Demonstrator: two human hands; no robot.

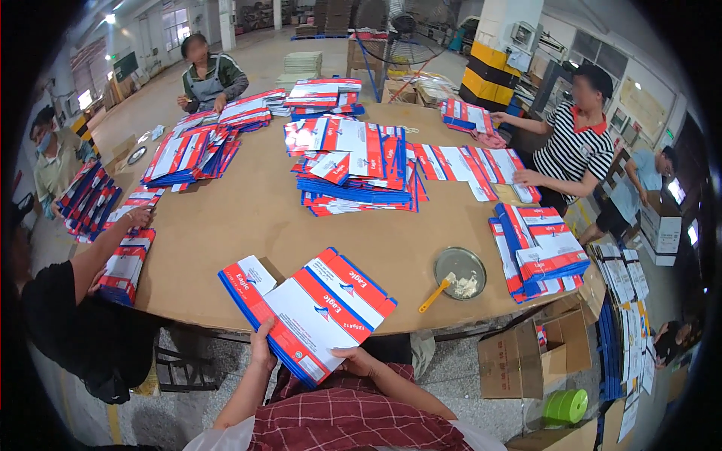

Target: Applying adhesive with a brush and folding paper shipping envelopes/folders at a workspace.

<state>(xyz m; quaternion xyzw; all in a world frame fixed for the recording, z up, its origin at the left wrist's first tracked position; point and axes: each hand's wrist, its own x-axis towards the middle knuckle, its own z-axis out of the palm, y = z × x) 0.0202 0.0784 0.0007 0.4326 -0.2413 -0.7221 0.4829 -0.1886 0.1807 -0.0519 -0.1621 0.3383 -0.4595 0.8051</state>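
Observation:
My left hand grips the left edge of a stack of flat red, white and blue cartons, thumb on top and fingers hidden underneath. My right hand holds the stack's near right corner, its thumb lying over the white face. The stack is tilted at the near table edge, above my checked apron, with one flap sticking out at its far left. To the right of it a round metal plate carries a lump of white paste. A yellow-handled spreader rests on the plate's rim.
A large heap of flat cartons stands mid-table on the brown tabletop. Another pile lies at the right edge. Several co-workers handle cartons around the table. Below right are an open cardboard box and a green plastic stool.

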